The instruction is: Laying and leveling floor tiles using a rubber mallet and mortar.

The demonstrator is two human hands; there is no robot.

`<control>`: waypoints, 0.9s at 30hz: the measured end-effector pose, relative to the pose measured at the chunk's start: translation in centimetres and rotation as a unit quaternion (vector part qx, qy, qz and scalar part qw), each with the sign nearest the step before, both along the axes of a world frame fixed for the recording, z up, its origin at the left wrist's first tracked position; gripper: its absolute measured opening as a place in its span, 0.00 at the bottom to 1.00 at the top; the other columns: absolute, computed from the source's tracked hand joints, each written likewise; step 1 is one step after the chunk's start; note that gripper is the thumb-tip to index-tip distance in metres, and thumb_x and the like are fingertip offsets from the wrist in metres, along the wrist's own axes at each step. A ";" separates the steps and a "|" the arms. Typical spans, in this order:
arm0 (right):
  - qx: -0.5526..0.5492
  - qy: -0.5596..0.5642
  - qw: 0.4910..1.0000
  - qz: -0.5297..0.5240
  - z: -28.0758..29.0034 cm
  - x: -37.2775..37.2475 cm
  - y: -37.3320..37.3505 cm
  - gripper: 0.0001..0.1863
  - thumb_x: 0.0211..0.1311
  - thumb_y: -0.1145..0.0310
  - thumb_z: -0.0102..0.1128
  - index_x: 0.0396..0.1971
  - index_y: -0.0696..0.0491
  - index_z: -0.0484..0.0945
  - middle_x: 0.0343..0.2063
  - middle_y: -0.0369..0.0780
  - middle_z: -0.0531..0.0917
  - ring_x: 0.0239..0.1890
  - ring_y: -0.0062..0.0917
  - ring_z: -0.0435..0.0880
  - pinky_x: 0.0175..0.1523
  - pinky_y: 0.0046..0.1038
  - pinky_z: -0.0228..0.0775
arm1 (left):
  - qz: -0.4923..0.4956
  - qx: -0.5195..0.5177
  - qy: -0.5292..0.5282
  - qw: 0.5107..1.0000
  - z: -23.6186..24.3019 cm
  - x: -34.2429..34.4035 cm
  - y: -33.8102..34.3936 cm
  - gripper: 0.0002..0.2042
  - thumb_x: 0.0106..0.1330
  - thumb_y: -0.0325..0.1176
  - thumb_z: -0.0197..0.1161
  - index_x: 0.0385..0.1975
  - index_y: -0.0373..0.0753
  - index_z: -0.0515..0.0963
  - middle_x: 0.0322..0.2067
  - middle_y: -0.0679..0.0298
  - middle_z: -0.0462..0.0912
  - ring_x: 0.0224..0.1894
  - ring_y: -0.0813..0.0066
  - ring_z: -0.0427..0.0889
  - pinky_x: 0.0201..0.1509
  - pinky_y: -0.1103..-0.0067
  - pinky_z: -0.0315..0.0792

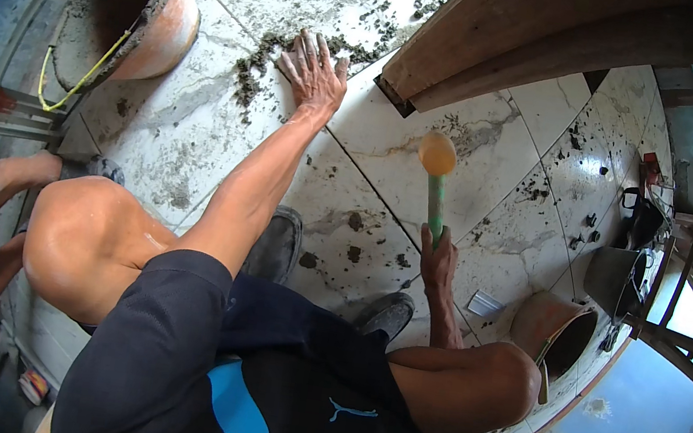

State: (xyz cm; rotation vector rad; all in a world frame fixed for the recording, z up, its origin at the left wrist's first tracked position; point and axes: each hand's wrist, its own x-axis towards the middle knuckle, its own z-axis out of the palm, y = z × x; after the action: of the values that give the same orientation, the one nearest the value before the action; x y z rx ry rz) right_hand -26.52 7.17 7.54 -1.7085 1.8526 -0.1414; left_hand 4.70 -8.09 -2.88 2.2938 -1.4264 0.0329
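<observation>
Your right hand (438, 260) gripped the mallet (436, 189), head beyond the grip; your left hand (314, 79), ahead and left of it, lay spread on tiles (374, 149), holding nothing. Step: probably tile-tapping; next move called for a flat strike.

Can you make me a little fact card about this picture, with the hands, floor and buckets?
Left hand: spread, palm down on the floor
Right hand: gripping a mallet by its green handle
Floor: white, marbled, scattered with dark crumbs
Buckets: orange-brown bucket upper left; another orange-brown bucket lower right; dark bucket near that
</observation>
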 end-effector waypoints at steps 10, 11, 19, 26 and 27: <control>-0.131 -0.073 0.989 0.008 1.6 0.9 0.2 0.19 0.58 0.53 0.52 0.29 0.57 0.67 0.14 0.49 0.75 0.19 0.44 0.77 0.22 0.38 0.65 | 0.077 -0.039 0.017 0.996 0.1 -0.4 -2.1 0.36 0.63 0.59 0.32 0.63 0.35 0.45 0.65 0.49 0.30 0.67 0.56 0.30 0.61 0.46 0.21; -0.126 -0.072 0.989 0.009 1.6 0.9 0.2 0.19 0.58 0.53 0.52 0.29 0.57 0.67 0.14 0.49 0.75 0.19 0.44 0.77 0.22 0.38 0.65 | 0.053 0.003 0.006 0.999 0.1 -0.3 -2.3 0.36 0.63 0.59 0.32 0.63 0.35 0.45 0.65 0.49 0.30 0.67 0.56 0.29 0.60 0.46 0.21; -0.023 0.003 1.000 -0.015 0.9 0.6 0.0 0.20 0.58 0.53 0.53 0.28 0.58 0.68 0.15 0.50 0.75 0.21 0.44 0.78 0.25 0.38 0.66 | 0.032 0.015 -0.011 0.999 0.1 -0.4 -2.3 0.38 0.61 0.63 0.26 0.64 0.38 0.45 0.65 0.51 0.30 0.67 0.56 0.28 0.60 0.45 0.19; 0.009 0.027 0.999 0.033 0.1 0.8 0.3 0.20 0.58 0.52 0.52 0.27 0.58 0.68 0.15 0.50 0.76 0.19 0.44 0.78 0.23 0.39 0.65 | 0.032 -0.011 -0.009 0.999 0.3 -0.3 -2.4 0.38 0.62 0.62 0.26 0.63 0.36 0.45 0.65 0.50 0.31 0.67 0.56 0.29 0.61 0.46 0.19; -0.008 0.005 1.000 0.025 0.0 0.8 0.4 0.20 0.58 0.52 0.52 0.27 0.58 0.68 0.14 0.49 0.75 0.19 0.43 0.77 0.22 0.39 0.65 | 0.023 0.009 0.008 1.000 0.3 -0.3 -2.1 0.38 0.62 0.62 0.26 0.63 0.36 0.45 0.65 0.50 0.32 0.67 0.56 0.30 0.61 0.46 0.19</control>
State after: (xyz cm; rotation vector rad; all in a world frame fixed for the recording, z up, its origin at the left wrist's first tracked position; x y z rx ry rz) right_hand -25.67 7.52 7.51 -1.7666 1.8197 -0.1275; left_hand 4.36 -10.22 -2.62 2.3361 -1.3717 0.0163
